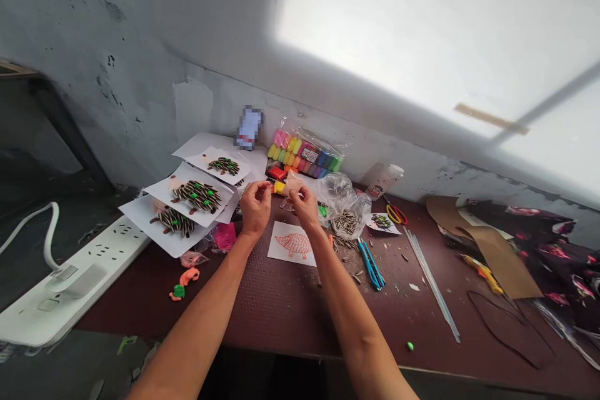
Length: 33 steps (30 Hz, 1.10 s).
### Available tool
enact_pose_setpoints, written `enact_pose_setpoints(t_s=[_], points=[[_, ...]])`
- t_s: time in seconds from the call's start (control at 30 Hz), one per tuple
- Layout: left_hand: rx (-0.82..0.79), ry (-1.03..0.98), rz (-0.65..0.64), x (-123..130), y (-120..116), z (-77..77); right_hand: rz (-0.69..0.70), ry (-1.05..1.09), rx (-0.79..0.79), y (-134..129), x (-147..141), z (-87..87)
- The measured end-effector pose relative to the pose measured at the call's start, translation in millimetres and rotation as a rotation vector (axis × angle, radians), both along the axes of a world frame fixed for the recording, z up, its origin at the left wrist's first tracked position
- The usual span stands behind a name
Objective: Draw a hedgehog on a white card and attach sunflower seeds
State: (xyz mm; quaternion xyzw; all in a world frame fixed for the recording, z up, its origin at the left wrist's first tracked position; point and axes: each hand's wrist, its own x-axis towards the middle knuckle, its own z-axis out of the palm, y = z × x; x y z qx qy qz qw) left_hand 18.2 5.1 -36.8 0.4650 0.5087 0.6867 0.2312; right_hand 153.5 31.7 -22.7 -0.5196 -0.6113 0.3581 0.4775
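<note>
My left hand [256, 205] is closed, thumb and finger pinched at the level of the clay packs; whatever is in them is too small to make out. Just to its right, my right hand [304, 205] pinches a small clear packet of pale pink clay [294, 182]. Below and between both hands lies a white card [289, 244] with a hedgehog drawn in orange lines. A yellow clay piece [279, 187] and a red clay pack [276, 172] show behind the fingers.
Left are stacked seed-hedgehog cards [194, 197], a power strip [89, 269] and orange-green clay [185, 283]. Behind stand a clay set [307, 153] and a phone [249, 128]. Right are seeds [344, 223], a blue cutter [370, 265], scissors [396, 212], glue sticks [434, 287] and a glue gun [485, 272].
</note>
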Motion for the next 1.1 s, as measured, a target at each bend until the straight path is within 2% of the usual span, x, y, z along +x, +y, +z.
enact_pose_setpoints(t_s=[0.07, 0.13, 0.2, 0.27, 0.33, 0.43, 0.57, 0.7, 0.87, 1.1], points=[[-0.092, -0.130, -0.155, 3, 2, -1.5, 0.101, 0.177, -0.028, -10, 7, 0.3], [-0.198, -0.271, -0.437, 8, 0, -1.7, 0.135, 0.243, -0.019, -23, 10, -2.3], [-0.269, -0.353, -0.700, 12, -3, -0.9, 0.108, 0.234, -0.017, -36, 12, -6.5], [-0.294, -0.355, -0.821, 14, -8, 0.6, 0.041, 0.180, -0.005, -46, 17, -10.2], [-0.318, -0.306, -0.836, 13, -11, 2.3, -0.038, 0.170, 0.028, -51, 24, -11.7], [-0.342, -0.148, -0.836, 8, -14, 4.8, -0.075, 0.218, 0.002, -53, 39, -9.0], [-0.371, -0.027, -0.900, 5, -16, 7.6, -0.022, 0.209, -0.076, -53, 52, -3.2], [-0.344, -0.004, -0.915, 3, -17, 8.4, 0.046, 0.180, -0.114, -53, 54, -0.3], [-0.328, 0.018, -0.843, -1, -15, 6.4, 0.089, 0.168, -0.121, -55, 52, 2.4], [-0.320, -0.050, -0.816, 7, -15, 5.1, 0.084, 0.247, -0.150, -56, 54, 3.5]])
